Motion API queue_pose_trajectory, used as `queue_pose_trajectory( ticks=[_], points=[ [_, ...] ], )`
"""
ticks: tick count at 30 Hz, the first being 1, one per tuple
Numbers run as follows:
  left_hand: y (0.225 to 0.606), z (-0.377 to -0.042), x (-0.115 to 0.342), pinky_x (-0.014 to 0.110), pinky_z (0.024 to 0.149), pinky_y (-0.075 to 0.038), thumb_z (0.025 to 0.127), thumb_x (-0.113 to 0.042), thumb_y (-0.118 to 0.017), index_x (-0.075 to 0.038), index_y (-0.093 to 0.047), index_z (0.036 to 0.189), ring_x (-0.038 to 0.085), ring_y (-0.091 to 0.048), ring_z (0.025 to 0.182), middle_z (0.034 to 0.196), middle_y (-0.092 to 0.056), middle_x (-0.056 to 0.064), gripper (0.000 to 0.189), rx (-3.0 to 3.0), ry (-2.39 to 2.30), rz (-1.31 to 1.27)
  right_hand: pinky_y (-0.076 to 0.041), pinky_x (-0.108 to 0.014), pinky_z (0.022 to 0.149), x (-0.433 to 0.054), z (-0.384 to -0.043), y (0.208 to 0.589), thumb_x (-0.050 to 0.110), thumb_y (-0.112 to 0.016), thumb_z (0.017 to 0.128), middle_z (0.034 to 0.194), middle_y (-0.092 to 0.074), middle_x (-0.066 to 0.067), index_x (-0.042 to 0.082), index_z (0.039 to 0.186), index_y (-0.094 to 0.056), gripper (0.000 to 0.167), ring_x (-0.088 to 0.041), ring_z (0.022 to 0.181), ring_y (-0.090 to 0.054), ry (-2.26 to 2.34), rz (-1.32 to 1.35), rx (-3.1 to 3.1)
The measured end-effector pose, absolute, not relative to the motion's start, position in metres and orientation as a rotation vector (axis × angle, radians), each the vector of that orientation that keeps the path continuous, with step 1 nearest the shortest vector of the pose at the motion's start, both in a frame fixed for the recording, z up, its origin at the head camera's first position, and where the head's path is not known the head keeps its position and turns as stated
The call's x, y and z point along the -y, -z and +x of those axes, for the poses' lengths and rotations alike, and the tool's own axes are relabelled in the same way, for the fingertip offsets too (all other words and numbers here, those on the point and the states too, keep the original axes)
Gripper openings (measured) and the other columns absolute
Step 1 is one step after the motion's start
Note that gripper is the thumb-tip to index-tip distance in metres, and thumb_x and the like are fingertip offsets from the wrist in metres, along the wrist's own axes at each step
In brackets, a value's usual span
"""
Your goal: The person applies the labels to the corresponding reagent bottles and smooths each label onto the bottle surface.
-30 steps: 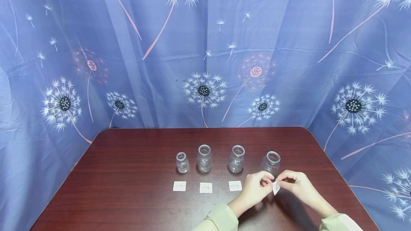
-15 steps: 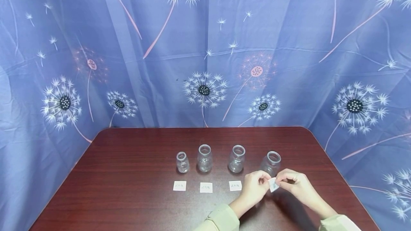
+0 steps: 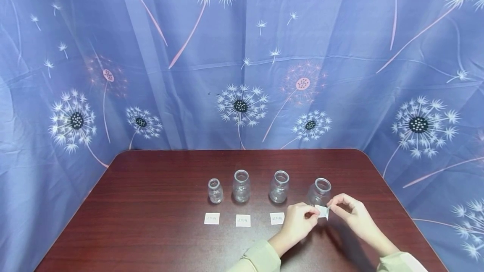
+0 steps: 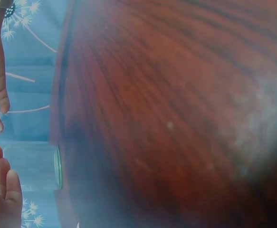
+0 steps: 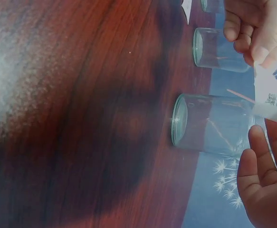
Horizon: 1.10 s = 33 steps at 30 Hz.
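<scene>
Between my hands is a small white paper label [image 3: 322, 211] with dark writing on it. My left hand [image 3: 296, 223] pinches its left edge between thumb and fingers. At its right edge, where the paper bends down, the thumb and forefinger of my right hand [image 3: 353, 217] pinch it. Just behind stands an open glass jar [image 3: 318, 195], its lower front overlapped by label and fingers. The right wrist view has the label [image 5: 272, 95] held up by the top of the upright jar [image 5: 213, 124], writing visible. The left wrist view catches both hands only at its edge.
Three more open glass jars stand leftward in a row: a medium one [image 3: 278, 190], another like it [image 3: 241, 190] and a smaller one [image 3: 215, 194]. In front of them lie white labels with writing [image 3: 277, 218] [image 3: 243, 221] [image 3: 211, 218]. A blue dandelion-print curtain [image 3: 189, 108] surrounds the brown table [image 3: 151, 221].
The label has turned from hanging at a slant to lying flatter between the hands, its right edge now bent down. My right hand has shifted slightly up and right. The jars have stayed put.
</scene>
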<state>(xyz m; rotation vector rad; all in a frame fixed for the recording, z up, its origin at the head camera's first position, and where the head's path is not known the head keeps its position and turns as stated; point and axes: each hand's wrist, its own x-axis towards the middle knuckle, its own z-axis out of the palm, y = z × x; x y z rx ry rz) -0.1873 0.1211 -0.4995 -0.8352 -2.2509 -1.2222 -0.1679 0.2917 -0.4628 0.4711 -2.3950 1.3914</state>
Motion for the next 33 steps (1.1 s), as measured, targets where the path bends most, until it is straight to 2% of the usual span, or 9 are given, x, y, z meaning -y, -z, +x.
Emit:
queue_pose_trajectory(
  ticks=[7,12,18,27,30,33],
  points=[
    [0.5022,-0.1885,-0.1233,-0.001,0.055,-0.035,0.065,-0.009,-0.068,-0.017,-0.069,0.070,-0.010,-0.051,0.056,0.065,-0.066,-0.010,0.010,2.282,1.138,-0.788,-0.041,-0.015,0.056,-0.2926,-0.1677,0.4595,-0.011,-0.057,0.075,0.069,-0.058,0.010,0.000,0.080,-0.053,0.013,0.001,0.062,-0.053,-1.400,0.374,2.356],
    [0.5037,-0.1860,-0.1250,0.002,0.051,-0.032,0.068,-0.018,-0.067,-0.025,-0.069,0.071,-0.012,-0.049,0.055,0.065,-0.065,-0.019,0.008,2.508,1.009,-0.727,-0.039,-0.016,0.053,-0.2953,-0.1682,0.4589,-0.012,-0.056,0.076,0.069,-0.057,0.012,-0.005,0.083,-0.052,0.010,0.002,0.061,-0.051,-1.429,0.343,2.316],
    [0.5050,-0.1833,-0.1271,0.010,0.046,-0.031,0.066,-0.025,-0.068,-0.033,-0.067,0.070,-0.006,-0.051,0.053,0.059,-0.060,-0.023,0.008,2.732,0.805,-0.685,-0.038,-0.020,0.049,-0.2989,-0.1694,0.4636,-0.012,-0.055,0.077,0.070,-0.057,0.013,-0.005,0.085,-0.053,0.011,0.002,0.059,-0.050,-1.475,0.364,2.324],
    [0.5059,-0.1832,-0.1270,0.015,0.048,-0.030,0.066,-0.031,-0.066,-0.038,-0.066,0.072,-0.002,-0.054,0.058,0.063,-0.061,-0.024,0.009,2.832,0.582,-0.730,-0.037,-0.022,0.046,-0.2979,-0.1678,0.4642,-0.009,-0.055,0.078,0.072,-0.056,0.014,-0.006,0.086,-0.052,0.009,0.002,0.059,-0.048,-1.490,0.325,2.373],
    [0.5058,-0.1833,-0.1269,0.016,0.049,-0.031,0.068,-0.033,-0.066,-0.040,-0.067,0.074,-0.001,-0.056,0.061,0.065,-0.062,-0.025,0.009,2.842,0.545,-0.737,-0.038,-0.023,0.047,-0.2979,-0.1674,0.4652,-0.009,-0.055,0.078,0.073,-0.057,0.014,-0.005,0.087,-0.053,0.009,0.002,0.060,-0.049,-1.494,0.339,2.376],
    [0.5054,-0.1842,-0.1269,0.014,0.048,-0.030,0.068,-0.034,-0.066,-0.039,-0.068,0.075,-0.002,-0.055,0.060,0.064,-0.061,-0.025,0.008,2.832,0.584,-0.727,-0.041,-0.021,0.049,-0.2978,-0.1670,0.4659,-0.009,-0.056,0.078,0.074,-0.058,0.013,0.001,0.086,-0.055,0.013,0.002,0.062,-0.052,-1.489,0.349,2.378]
  ],
)
